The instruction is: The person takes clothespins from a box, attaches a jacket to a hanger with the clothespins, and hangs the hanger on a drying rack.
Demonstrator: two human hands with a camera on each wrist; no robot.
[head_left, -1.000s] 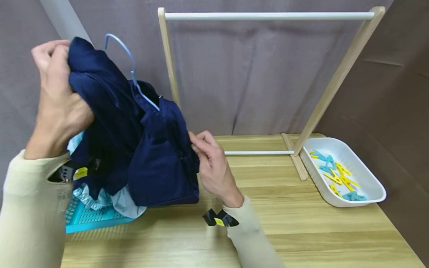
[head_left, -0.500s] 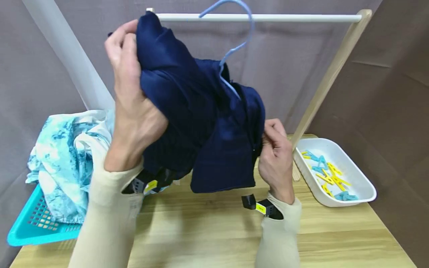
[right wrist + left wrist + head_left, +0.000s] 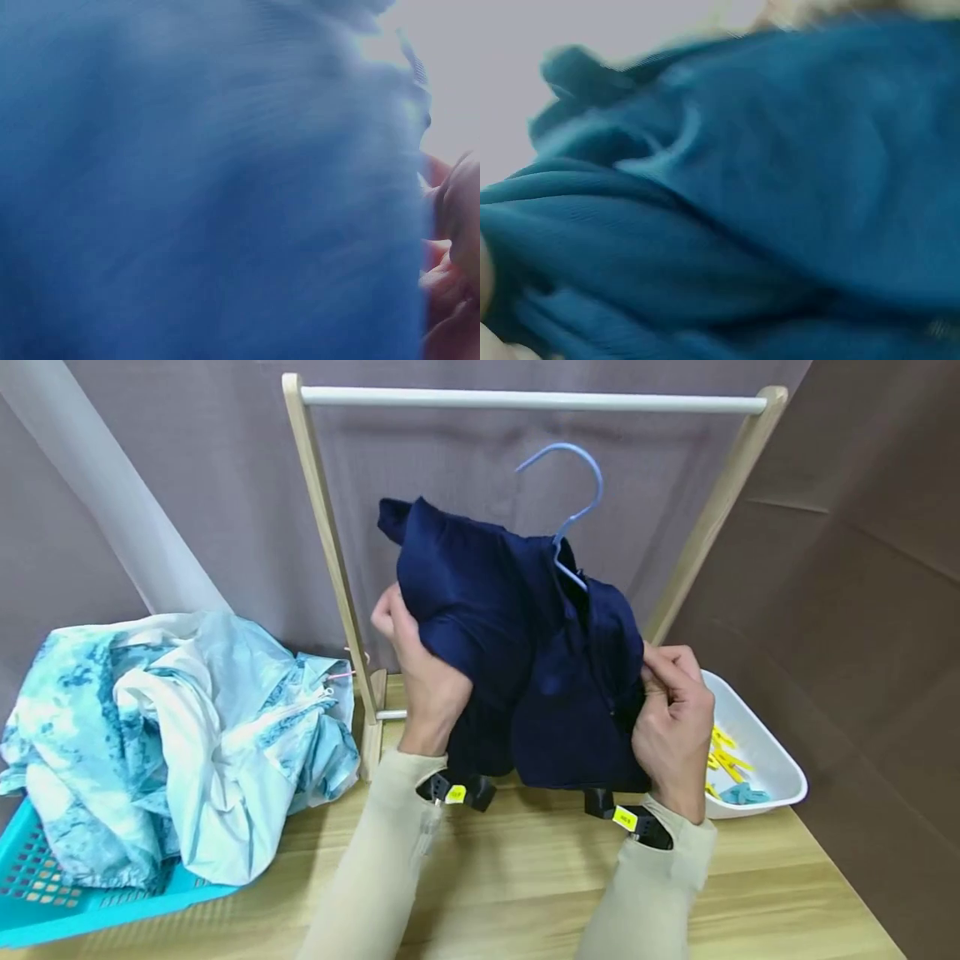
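A dark navy garment (image 3: 566,718) hangs folded over itself on a light blue hanger (image 3: 597,485), whose hook rises bare above the neckline. It is held up in front of the rack, over the table. My left hand (image 3: 431,693) grips the fabric at its left side, with most of the fingers hidden behind the cloth. On the right, my right hand (image 3: 675,718) pinches the garment's edge between thumb and fingers. Blurred navy cloth (image 3: 780,187) fills most of the left wrist view. In the right wrist view the cloth (image 3: 210,187) also dominates, with fingers (image 3: 446,292) at its right edge.
Behind stands a wooden rack with a white top bar (image 3: 525,399). At left, a turquoise basket (image 3: 112,910) holds a blue-and-white tie-dye garment (image 3: 217,727). A white tray (image 3: 780,760) with yellow and blue clothespins sits at right, partly behind my right hand.
Both hands and the garment have moved right, from over the basket to before the rack. My left hand has come down, and the garment's left part has lowered with it.
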